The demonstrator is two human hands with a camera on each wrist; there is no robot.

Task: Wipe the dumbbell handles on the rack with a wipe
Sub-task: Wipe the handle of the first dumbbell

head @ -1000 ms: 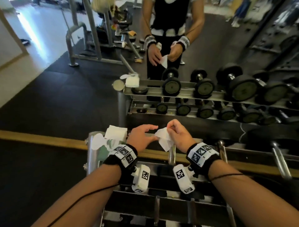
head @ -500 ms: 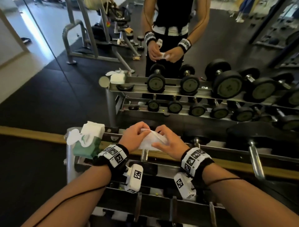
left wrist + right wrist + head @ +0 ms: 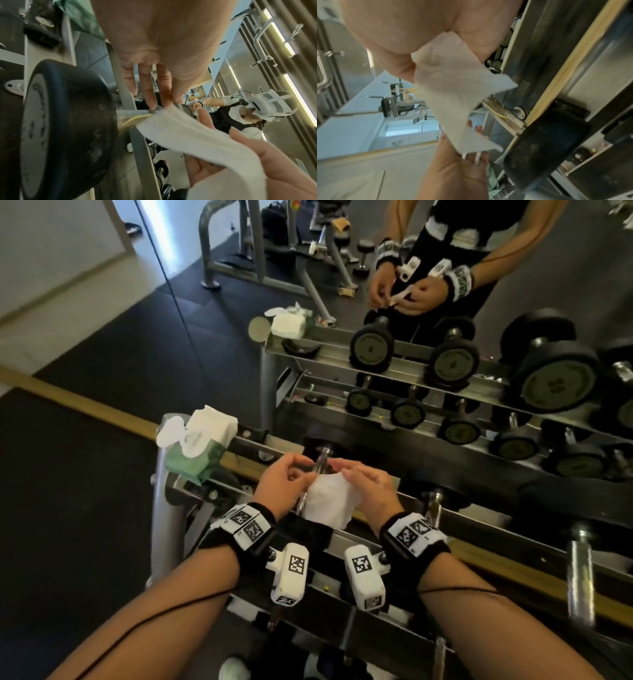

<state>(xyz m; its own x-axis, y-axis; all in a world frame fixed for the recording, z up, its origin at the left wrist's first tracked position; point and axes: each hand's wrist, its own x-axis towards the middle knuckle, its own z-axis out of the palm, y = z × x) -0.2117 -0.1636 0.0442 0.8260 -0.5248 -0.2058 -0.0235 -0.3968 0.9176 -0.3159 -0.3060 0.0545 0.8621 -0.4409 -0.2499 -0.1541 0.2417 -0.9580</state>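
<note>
Dumbbell handle (image 3: 317,474) sat on rack (image 3: 479,529) top rail, wipe (image 3: 330,501) draped over it. Both hands pinched wipe: left hand (image 3: 279,484), right hand (image 3: 371,491), probably spreading it to wrap bar. Wipes pack (image 3: 193,446) just left, handy for refills.

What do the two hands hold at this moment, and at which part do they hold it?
Both hold one white wipe over a dumbbell handle: the left hand pinches its left edge, the right hand its right side.
</note>
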